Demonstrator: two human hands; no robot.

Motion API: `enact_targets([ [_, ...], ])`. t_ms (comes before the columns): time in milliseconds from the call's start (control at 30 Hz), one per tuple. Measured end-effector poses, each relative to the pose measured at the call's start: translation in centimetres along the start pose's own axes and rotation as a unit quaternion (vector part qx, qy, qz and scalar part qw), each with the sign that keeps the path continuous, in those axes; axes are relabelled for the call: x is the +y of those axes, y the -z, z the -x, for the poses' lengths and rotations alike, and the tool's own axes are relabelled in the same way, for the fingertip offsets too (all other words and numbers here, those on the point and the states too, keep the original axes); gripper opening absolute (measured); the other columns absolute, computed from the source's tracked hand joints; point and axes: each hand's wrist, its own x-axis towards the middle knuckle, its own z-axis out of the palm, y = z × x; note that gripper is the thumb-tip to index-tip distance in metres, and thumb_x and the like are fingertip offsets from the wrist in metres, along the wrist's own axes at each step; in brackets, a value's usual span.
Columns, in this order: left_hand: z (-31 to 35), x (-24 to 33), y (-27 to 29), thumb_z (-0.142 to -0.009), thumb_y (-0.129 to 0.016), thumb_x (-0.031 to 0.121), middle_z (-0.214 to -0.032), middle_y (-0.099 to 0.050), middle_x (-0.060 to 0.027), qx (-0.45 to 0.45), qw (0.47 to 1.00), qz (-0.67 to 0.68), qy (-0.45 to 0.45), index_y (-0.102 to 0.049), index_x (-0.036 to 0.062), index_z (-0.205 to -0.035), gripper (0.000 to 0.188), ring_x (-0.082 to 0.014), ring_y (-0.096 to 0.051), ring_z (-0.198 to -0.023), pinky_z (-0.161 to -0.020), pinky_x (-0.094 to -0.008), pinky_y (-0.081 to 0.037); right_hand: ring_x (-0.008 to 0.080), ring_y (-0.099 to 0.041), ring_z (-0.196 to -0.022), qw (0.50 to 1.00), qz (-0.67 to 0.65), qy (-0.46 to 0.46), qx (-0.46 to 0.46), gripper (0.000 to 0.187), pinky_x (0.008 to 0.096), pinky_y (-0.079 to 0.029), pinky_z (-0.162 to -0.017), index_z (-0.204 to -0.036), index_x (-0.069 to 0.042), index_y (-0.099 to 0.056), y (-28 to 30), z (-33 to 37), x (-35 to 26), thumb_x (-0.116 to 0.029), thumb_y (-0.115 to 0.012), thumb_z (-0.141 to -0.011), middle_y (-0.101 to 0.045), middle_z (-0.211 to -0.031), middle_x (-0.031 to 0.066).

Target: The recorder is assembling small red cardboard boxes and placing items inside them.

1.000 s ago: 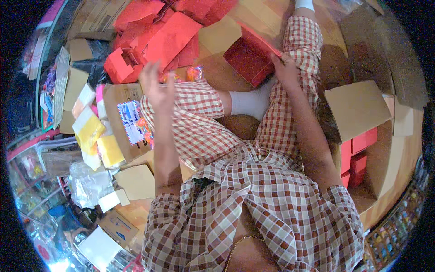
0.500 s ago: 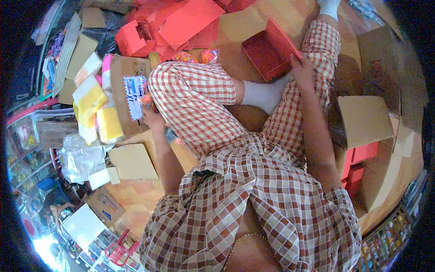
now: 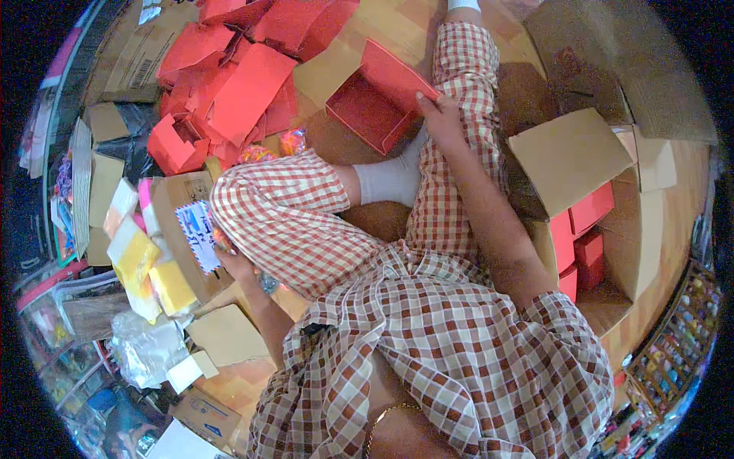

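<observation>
An open red cardboard box (image 3: 365, 107) with its lid raised stands on the floor beyond my white-socked foot. My right hand (image 3: 442, 122) is closed on the lid's right edge, thumb on the near face. Beside my bent left knee, my left hand (image 3: 237, 262) has its fingers curled at a small orange and multicoloured packet (image 3: 222, 240), partly hidden by the knee and fingers. Just left of that hand, a blue-and-white label (image 3: 197, 237) sits on a brown carton (image 3: 173, 200). Two shiny colourful packets, one of them a pink-orange packet (image 3: 293, 141), lie past the knee.
Flat and folded red box pieces (image 3: 252, 92) are heaped at the far left. At right, an open brown carton (image 3: 638, 252) holds several red boxes (image 3: 590, 260). Yellow-and-white wrapped packs (image 3: 138, 260), clear plastic (image 3: 145, 348) and a slatted rack (image 3: 673, 344) surround me.
My view has turned, so the scene sits further left in the picture. My right hand stays on the red box's lid; my left hand stays beside the knee, with the colourful packet at its fingers.
</observation>
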Motion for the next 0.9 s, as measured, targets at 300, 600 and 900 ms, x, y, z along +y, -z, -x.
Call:
enact_targets([
  [300,0.1,0.3,1.1,-0.068,-0.073,0.028,-0.093,-0.065,-0.0149,-0.034,0.991,-0.049,0.123,-0.058,0.0012,-0.101,0.045,-0.0277,-0.062,-0.081,-0.072,-0.0398,-0.047,0.0143,-0.057,-0.074,0.998,0.047,-0.046,-0.020,0.023,0.0293,-0.045,-0.071,-0.102,-0.001,-0.063,0.1,-0.1,-2.8,-0.016,-0.056,-0.086,-0.066,-0.081,0.0088],
  [600,2.5,5.4,5.2,-0.074,-0.066,0.009,-0.092,-0.063,-0.0177,0.194,0.966,-0.098,-0.143,-0.056,-0.0020,-0.106,0.035,-0.0250,-0.063,-0.080,-0.066,-0.0371,-0.051,0.0166,-0.059,-0.076,0.996,0.048,-0.069,-0.043,0.024,0.0312,-0.046,-0.072,-0.103,-0.003,-0.063,0.0,-0.6,-2.2,-0.018,-0.056,-0.085,-0.066,-0.084,0.0103],
  [900,1.8,19.5,7.9,-0.078,-0.064,0.006,-0.116,-0.053,-0.0138,-0.214,0.891,0.401,0.004,-0.042,-0.0004,-0.124,0.052,-0.0259,-0.054,-0.102,-0.082,-0.0383,-0.049,0.0194,-0.060,-0.080,0.973,0.096,-0.059,-0.201,0.025,0.0324,-0.046,-0.076,-0.101,-0.001,-0.062,0.6,-1.4,-2.9,-0.020,-0.058,-0.084,-0.065,-0.085,0.0119],
])
